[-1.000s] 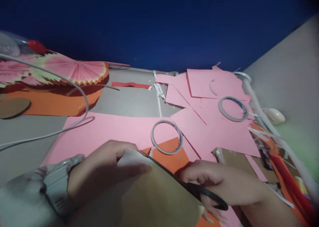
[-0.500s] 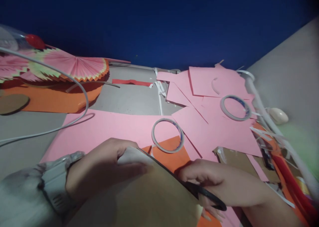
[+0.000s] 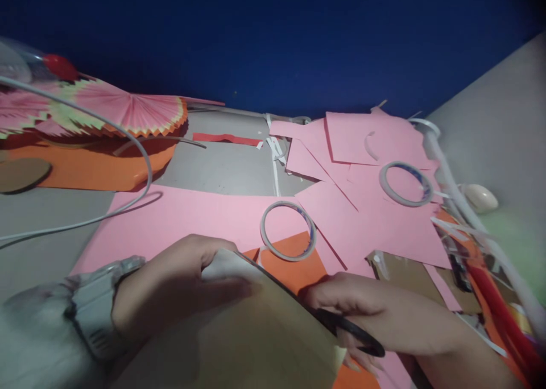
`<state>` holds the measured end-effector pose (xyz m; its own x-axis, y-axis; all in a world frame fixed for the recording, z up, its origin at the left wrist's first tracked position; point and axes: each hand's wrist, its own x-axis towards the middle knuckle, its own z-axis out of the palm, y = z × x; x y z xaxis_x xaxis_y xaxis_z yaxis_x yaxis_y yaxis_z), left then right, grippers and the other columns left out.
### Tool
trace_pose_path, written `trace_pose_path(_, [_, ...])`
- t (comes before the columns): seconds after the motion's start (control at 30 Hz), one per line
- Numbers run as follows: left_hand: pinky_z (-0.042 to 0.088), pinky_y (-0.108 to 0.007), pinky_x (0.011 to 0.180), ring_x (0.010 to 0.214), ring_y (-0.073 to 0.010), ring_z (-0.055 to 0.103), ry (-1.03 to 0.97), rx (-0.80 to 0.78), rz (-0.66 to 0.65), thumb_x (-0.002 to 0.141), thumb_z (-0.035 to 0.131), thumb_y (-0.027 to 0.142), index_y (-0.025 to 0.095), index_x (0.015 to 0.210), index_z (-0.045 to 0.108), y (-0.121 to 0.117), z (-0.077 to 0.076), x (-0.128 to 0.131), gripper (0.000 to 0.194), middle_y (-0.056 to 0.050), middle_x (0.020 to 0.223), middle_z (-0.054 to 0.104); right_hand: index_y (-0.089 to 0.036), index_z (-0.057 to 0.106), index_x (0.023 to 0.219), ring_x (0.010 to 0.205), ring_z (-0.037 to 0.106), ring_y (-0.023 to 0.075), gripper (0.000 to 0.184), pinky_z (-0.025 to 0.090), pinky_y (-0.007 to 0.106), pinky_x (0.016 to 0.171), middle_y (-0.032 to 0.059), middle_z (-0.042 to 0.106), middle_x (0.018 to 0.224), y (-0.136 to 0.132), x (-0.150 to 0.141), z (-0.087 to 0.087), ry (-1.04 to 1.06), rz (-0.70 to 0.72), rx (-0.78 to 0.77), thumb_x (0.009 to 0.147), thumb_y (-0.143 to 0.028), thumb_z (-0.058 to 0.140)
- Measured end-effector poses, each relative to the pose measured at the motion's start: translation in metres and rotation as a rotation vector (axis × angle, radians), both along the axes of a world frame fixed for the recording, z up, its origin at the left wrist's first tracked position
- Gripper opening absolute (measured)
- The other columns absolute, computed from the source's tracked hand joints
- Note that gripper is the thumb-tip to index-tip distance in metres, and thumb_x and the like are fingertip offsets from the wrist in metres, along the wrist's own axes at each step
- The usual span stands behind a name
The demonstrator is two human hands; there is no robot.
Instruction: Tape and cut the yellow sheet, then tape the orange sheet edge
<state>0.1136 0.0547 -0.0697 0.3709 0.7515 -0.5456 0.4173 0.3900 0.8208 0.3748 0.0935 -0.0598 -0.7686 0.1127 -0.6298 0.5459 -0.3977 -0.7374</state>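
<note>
My left hand (image 3: pixel 170 289), with a grey watch at the wrist, pinches a tan sheet of card (image 3: pixel 264 340) between thumb and fingers. A whitish patch shows on the card by the thumb. On the right, my right hand (image 3: pixel 375 306) is closed around black-handled scissors (image 3: pixel 360 340) at the card's upper right edge. The card and fingers hide most of the blades. Just beyond the hands, a tape roll (image 3: pixel 263 230) rests over orange paper (image 3: pixel 294 264) and a pink sheet (image 3: pixel 170 212).
Another tape roll (image 3: pixel 386 187) lies on pink paper pieces (image 3: pixel 384 230) at right. A white cable (image 3: pixel 147 161) loops across the left, near a pleated paper fan (image 3: pixel 136 113) and a brown disc (image 3: pixel 23 174). A white computer mouse (image 3: pixel 482 198) sits by the right wall.
The view has shifted very slightly. The scissors handle has moved a little left and up; both hands keep their hold.
</note>
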Motion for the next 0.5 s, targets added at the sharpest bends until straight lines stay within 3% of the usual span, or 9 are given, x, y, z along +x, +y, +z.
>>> trace_pose_path(0.17, [0.035,-0.016,0.050,0.059,-0.0084,0.044,-0.004,0.019,-0.014,0.074,0.057,0.054,0.014,0.070,0.057,-0.0013,0.0011,-0.0005,0.040,0.002,0.065,0.051,-0.013,0.043,0.070,0.043,0.043,0.0028,0.028,0.035,0.013,0.043,-0.0028,0.044,0.057,0.0005,-0.0007,0.0025,0.006,0.007,0.030,0.084,-0.036,0.051])
trace_pose_path(0.33, [0.037,-0.016,0.052,0.063,-0.0101,0.048,-0.032,-0.008,-0.020,0.076,0.056,0.055,0.015,0.073,0.058,-0.0010,0.0002,-0.0026,0.040,0.002,0.069,0.053,-0.013,0.043,0.069,0.043,0.043,0.0027,0.019,0.036,0.013,0.045,-0.0029,0.045,0.057,-0.0002,0.0006,0.0001,0.020,0.020,0.055,0.085,-0.023,0.046])
trace_pose_path(0.5, [0.035,-0.016,0.049,0.058,-0.0086,0.045,-0.059,-0.002,-0.005,0.076,0.056,0.055,0.015,0.070,0.056,0.0004,0.0016,0.0001,0.040,0.002,0.065,0.051,-0.013,0.042,0.069,0.048,0.041,0.0032,0.012,0.034,0.013,0.045,-0.0026,0.042,0.062,0.0000,0.0005,0.0007,0.018,-0.020,0.025,0.077,-0.018,0.050])
